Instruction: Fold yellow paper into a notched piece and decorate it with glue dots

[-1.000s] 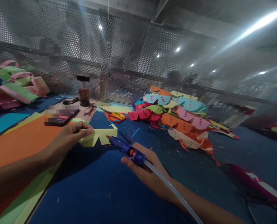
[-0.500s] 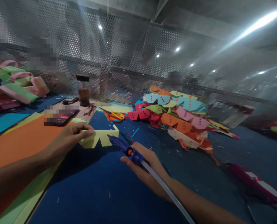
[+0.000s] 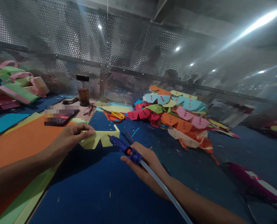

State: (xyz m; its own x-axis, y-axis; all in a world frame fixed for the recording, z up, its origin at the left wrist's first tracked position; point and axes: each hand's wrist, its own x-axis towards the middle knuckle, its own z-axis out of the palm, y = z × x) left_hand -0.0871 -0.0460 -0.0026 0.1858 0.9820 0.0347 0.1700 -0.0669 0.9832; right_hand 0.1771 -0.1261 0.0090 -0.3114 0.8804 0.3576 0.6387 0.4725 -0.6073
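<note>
Left hand (image 3: 76,133) pinches the left end of the pale yellow paper piece (image 3: 93,141), thumb against fingers. Right hand (image 3: 150,168) is wrapped round the blue glue gun (image 3: 125,148), nozzle aimed at the piece's right half. Hands apart, the piece and the gun's front bridging them, about mid-view above the worktop (image 3: 101,186).

Progress: piece is cut, V-notch in the lower edge, narrow strip at the right end. I'd call it partway. No dot rows on the face turned to the camera; lobed pieces in the coloured pile (image 3: 173,121) have them. Can't tell at this blur whether the nozzle touches the paper or any glue is down.

Edges: scissors (image 3: 110,113) lie just beyond the piece, so the far side is tight. Pile sits beyond and right of the gun, not touching it. Left forearm runs over the orange sheet (image 3: 19,140) and its stack; phone (image 3: 64,118) is near the left knuckles, jar (image 3: 84,93) farther back by the perforated panel (image 3: 124,37). Glue stick (image 3: 161,184) trails back over the right wrist, likely the snag risk. Magenta tool (image 3: 257,183) is well off right. Best room: blue stretch on the wearer's side, stray slivers on it.
</note>
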